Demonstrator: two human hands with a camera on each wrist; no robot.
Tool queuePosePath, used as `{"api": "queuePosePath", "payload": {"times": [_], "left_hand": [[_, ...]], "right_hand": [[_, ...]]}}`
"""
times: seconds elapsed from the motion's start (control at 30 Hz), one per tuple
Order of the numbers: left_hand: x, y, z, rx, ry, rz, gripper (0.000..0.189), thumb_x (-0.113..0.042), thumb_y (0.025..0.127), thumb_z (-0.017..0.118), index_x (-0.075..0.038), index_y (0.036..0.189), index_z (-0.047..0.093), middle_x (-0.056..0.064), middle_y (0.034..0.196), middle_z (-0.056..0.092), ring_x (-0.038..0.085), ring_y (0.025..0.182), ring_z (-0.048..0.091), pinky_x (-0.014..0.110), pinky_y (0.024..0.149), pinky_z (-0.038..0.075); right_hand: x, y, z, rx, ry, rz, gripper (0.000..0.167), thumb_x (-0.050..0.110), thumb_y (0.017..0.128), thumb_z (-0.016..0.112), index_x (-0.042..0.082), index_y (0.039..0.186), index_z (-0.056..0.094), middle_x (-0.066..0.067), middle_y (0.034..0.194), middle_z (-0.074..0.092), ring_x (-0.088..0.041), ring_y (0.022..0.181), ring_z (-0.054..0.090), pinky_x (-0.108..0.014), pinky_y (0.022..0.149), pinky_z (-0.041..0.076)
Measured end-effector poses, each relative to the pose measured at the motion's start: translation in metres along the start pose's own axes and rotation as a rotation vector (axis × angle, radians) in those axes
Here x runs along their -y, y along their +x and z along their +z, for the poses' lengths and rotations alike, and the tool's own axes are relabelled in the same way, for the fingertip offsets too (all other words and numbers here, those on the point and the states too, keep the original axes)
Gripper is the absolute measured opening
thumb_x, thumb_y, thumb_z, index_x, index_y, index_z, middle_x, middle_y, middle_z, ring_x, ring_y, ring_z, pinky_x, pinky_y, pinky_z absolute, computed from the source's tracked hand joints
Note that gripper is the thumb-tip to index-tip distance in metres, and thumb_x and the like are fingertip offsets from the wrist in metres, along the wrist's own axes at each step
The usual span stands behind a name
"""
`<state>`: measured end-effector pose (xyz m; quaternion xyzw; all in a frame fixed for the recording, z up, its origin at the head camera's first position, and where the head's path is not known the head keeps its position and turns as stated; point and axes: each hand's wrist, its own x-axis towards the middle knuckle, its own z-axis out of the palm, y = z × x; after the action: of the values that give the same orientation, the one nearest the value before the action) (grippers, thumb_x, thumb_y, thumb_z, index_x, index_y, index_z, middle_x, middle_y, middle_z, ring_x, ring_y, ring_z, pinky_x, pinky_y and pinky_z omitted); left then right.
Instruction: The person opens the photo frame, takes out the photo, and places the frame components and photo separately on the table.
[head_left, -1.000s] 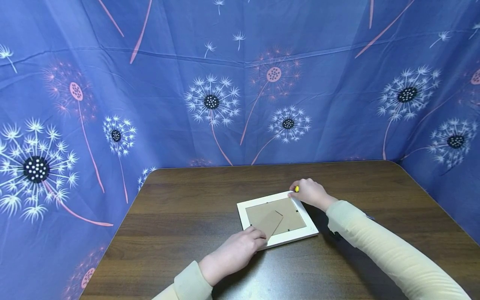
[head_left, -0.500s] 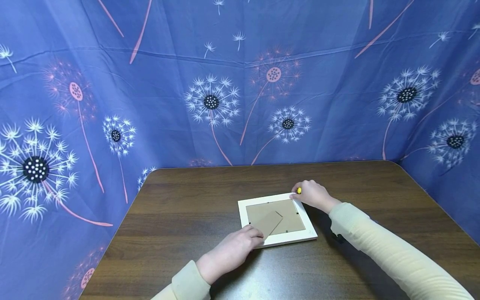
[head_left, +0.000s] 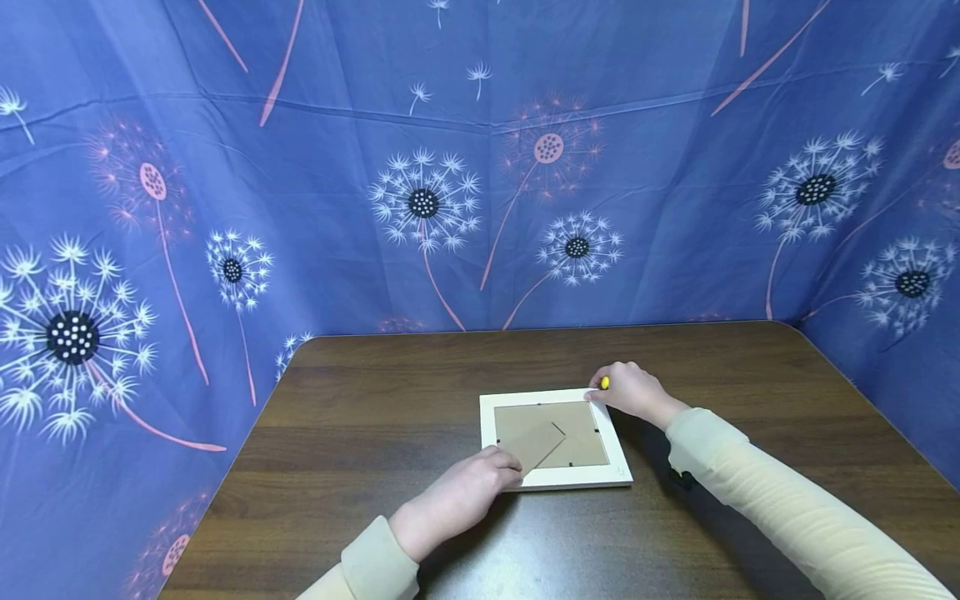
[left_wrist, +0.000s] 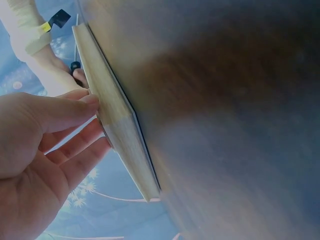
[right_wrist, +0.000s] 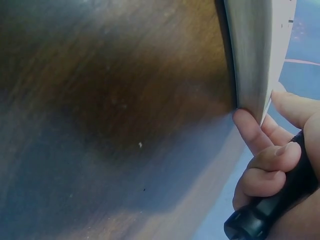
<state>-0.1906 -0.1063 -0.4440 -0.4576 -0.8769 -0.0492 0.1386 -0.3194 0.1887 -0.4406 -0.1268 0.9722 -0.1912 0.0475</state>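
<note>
A white picture frame (head_left: 619, 454) lies back side up near the middle of the table, its brown backing board (head_left: 581, 437) and folded stand showing. My left hand (head_left: 461, 496) holds its near left corner; in the left wrist view the thumb is on top and the fingers lie along the pale side edge (left_wrist: 120, 115). My right hand (head_left: 630, 390) pinches the far right corner between thumb and index finger. Its other fingers curl round a black-handled screwdriver (right_wrist: 272, 205), whose yellow end (head_left: 604, 382) shows in the head view and thin shaft in the left wrist view.
The brown wooden table (head_left: 360, 417) has rounded far corners. Behind it and along both sides hangs a blue cloth (head_left: 322, 192) with a dandelion print. A small black device (left_wrist: 61, 18) is strapped at the right sleeve.
The frame has turned slightly clockwise, so its near edge lies more level in the head view. My left hand has moved up and left with its corner, my right hand slightly right and down.
</note>
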Motion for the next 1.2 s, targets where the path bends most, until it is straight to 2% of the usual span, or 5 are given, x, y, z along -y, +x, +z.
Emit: {"api": "queuePosePath", "payload": {"times": [0.2, 0.43, 0.8, 1.0, 1.2], "left_hand": [[0.002, -0.001, 0.0, 0.003, -0.023, -0.011, 0.021, -0.005, 0.085, 0.062, -0.012, 0.103, 0.071, -0.003, 0.106, 0.066, 0.009, 0.103, 0.059, 0.017, 0.095, 0.043], [0.01, -0.002, 0.001, -0.024, -0.061, -0.001, 0.022, 0.0, 0.084, 0.061, -0.011, 0.1, 0.071, -0.003, 0.103, 0.067, 0.009, 0.098, 0.06, 0.016, 0.091, 0.045], [0.02, 0.0, -0.002, 0.0, -0.066, 0.018, 0.026, 0.005, 0.082, 0.06, -0.012, 0.098, 0.071, -0.004, 0.101, 0.067, 0.009, 0.098, 0.06, 0.017, 0.091, 0.045], [0.027, 0.0, -0.004, 0.009, -0.073, 0.034, 0.035, 0.014, 0.076, 0.058, -0.009, 0.099, 0.071, -0.003, 0.102, 0.067, 0.01, 0.1, 0.06, 0.017, 0.092, 0.044], [0.031, 0.0, -0.003, 0.031, -0.064, 0.025, 0.034, 0.012, 0.078, 0.058, -0.009, 0.103, 0.07, -0.003, 0.104, 0.067, 0.01, 0.102, 0.06, 0.018, 0.094, 0.043]], "right_hand": [[0.0, -0.003, -0.001, 0.011, 0.009, 0.012, 0.026, 0.032, 0.084, 0.07, 0.008, 0.094, 0.071, 0.003, 0.054, 0.051, -0.009, 0.048, 0.034, -0.025, 0.044, 0.024], [-0.002, -0.006, 0.0, 0.004, -0.002, 0.009, 0.028, 0.034, 0.083, 0.07, 0.008, 0.092, 0.071, 0.002, 0.06, 0.055, -0.01, 0.05, 0.04, -0.026, 0.045, 0.029], [-0.006, -0.009, -0.002, 0.006, 0.044, 0.018, 0.023, 0.032, 0.082, 0.071, 0.009, 0.085, 0.071, 0.001, 0.057, 0.054, -0.01, 0.05, 0.04, -0.026, 0.046, 0.031], [-0.006, -0.012, -0.002, 0.018, 0.048, 0.031, 0.024, 0.033, 0.082, 0.071, 0.009, 0.084, 0.07, 0.001, 0.059, 0.058, -0.01, 0.052, 0.043, -0.026, 0.047, 0.032], [-0.005, -0.014, -0.002, 0.032, 0.063, 0.029, 0.023, 0.03, 0.083, 0.07, 0.007, 0.083, 0.07, 0.001, 0.063, 0.062, -0.011, 0.054, 0.049, -0.027, 0.048, 0.038]]}}
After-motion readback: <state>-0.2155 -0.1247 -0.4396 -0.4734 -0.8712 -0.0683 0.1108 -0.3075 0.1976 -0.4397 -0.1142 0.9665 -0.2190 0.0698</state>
